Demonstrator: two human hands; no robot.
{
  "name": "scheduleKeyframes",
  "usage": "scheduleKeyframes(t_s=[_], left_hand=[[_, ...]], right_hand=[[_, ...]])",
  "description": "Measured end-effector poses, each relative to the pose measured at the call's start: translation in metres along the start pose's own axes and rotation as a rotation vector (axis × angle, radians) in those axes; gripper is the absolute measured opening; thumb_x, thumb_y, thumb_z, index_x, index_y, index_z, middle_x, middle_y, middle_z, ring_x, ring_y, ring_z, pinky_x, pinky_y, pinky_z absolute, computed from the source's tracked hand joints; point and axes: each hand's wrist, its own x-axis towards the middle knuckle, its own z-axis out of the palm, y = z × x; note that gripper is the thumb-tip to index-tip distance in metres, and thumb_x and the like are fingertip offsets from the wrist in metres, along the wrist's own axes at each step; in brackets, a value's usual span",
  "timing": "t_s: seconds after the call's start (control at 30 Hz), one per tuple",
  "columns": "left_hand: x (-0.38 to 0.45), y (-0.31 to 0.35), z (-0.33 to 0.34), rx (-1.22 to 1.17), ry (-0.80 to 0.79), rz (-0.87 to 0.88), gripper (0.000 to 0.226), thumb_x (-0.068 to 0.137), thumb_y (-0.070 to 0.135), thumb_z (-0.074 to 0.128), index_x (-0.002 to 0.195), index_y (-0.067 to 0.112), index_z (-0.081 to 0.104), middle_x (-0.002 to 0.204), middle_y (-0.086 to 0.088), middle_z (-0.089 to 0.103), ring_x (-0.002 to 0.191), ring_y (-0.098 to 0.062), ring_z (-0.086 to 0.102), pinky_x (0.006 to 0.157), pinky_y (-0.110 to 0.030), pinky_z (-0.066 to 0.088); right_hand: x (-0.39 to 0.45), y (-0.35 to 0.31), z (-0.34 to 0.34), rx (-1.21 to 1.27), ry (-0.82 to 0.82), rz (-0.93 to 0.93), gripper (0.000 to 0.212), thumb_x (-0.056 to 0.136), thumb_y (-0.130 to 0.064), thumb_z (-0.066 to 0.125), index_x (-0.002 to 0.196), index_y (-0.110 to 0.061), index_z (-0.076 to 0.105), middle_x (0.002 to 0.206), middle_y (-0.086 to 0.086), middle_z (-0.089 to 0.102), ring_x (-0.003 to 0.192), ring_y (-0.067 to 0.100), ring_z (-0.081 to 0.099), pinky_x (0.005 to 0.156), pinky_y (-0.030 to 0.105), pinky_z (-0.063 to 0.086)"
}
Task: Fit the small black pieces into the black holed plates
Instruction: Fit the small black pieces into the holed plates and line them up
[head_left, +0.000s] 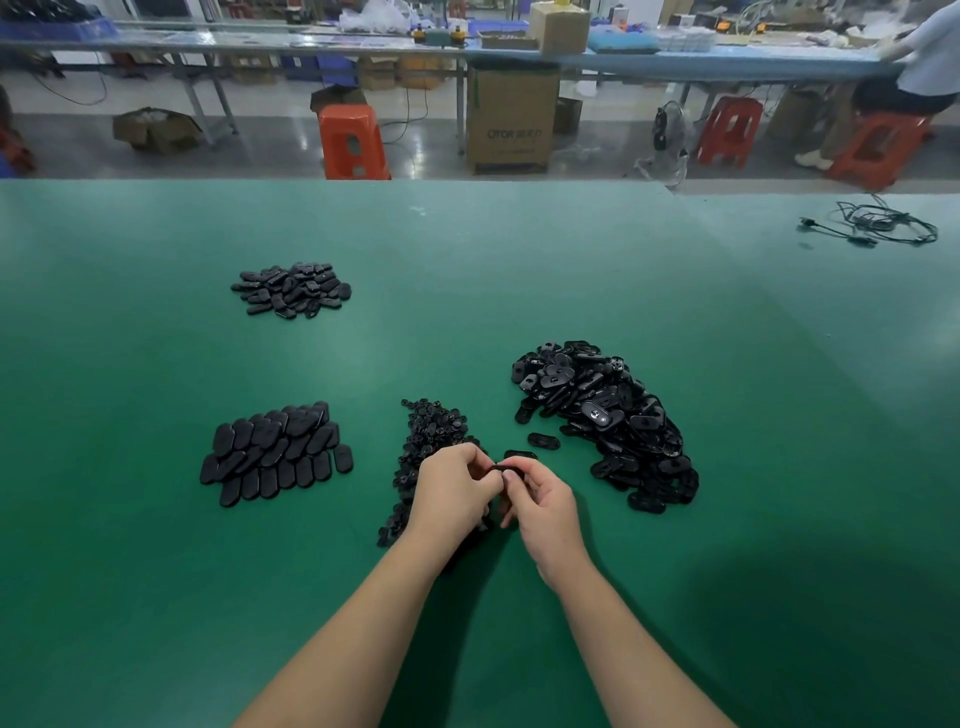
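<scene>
Looking forward and down from head height over the green table (156, 571), a single wide-angle view, bending the table's far edge into a curve. Sitting close above the left hand (457, 493) and right hand (545, 506), both forearms entering from the bottom edge and meeting near the lower middle. Taking in the whole table top ahead, and beyond it, far off along the top of the frame, a floor with orange stools (353, 141) and a long bench (675, 57).
</scene>
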Motion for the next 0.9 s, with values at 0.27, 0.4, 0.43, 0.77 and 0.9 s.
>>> scheduleKeyframes(t_s=[0.27, 0.4, 0.43, 0.77, 0.9], left_hand=[[0.000, -0.004, 0.000, 0.103, -0.014, 0.195, 0.012, 0.091, 0.016, 0.065, 0.097, 0.019, 0.075, 0.073, 0.012, 0.064, 0.059, 0.003, 0.057, 0.050, -0.010, 0.044], [-0.001, -0.010, 0.001, 0.269, -0.002, 0.350, 0.034, 0.094, 0.015, 0.061, 0.126, 0.022, 0.065, 0.092, 0.010, 0.059, 0.082, -0.008, 0.056, 0.081, -0.023, 0.047], [-0.001, -0.012, 0.000, 0.313, 0.003, 0.386, 0.034, 0.095, 0.017, 0.060, 0.127, 0.025, 0.064, 0.096, 0.008, 0.061, 0.088, -0.013, 0.060, 0.081, -0.027, 0.049], [0.012, -0.059, -0.062, 0.439, 0.416, 0.120, 0.022, 0.094, 0.031, 0.065, 0.115, 0.026, 0.070, 0.080, 0.012, 0.051, 0.056, -0.006, 0.051, 0.046, -0.022, 0.032], [0.023, -0.095, -0.102, 0.436, 0.541, -0.062, 0.026, 0.094, 0.029, 0.065, 0.118, 0.022, 0.071, 0.084, 0.001, 0.060, 0.066, -0.021, 0.058, 0.053, -0.026, 0.035]], right_hand=[[0.001, -0.002, 0.000, 0.009, 0.036, 0.049, 0.010, 0.103, -0.010, 0.055, 0.103, -0.014, 0.065, 0.059, -0.005, 0.059, 0.049, 0.012, 0.049, 0.047, 0.025, 0.045], [-0.001, -0.005, -0.001, 0.012, -0.001, 0.039, 0.012, 0.104, -0.011, 0.054, 0.104, -0.014, 0.065, 0.056, -0.005, 0.055, 0.047, 0.010, 0.044, 0.045, 0.022, 0.041], [-0.002, -0.005, -0.002, 0.024, -0.009, 0.038, 0.013, 0.104, -0.011, 0.054, 0.104, -0.014, 0.066, 0.056, -0.005, 0.055, 0.047, 0.010, 0.045, 0.045, 0.022, 0.041], [-0.007, -0.008, 0.000, 0.009, -0.012, 0.023, 0.017, 0.103, -0.019, 0.055, 0.104, -0.029, 0.069, 0.075, -0.008, 0.068, 0.057, 0.010, 0.051, 0.048, 0.024, 0.043], [-0.008, -0.010, 0.001, -0.024, -0.022, 0.010, 0.016, 0.104, -0.019, 0.055, 0.102, -0.025, 0.069, 0.073, -0.007, 0.067, 0.055, 0.009, 0.051, 0.049, 0.024, 0.044]])
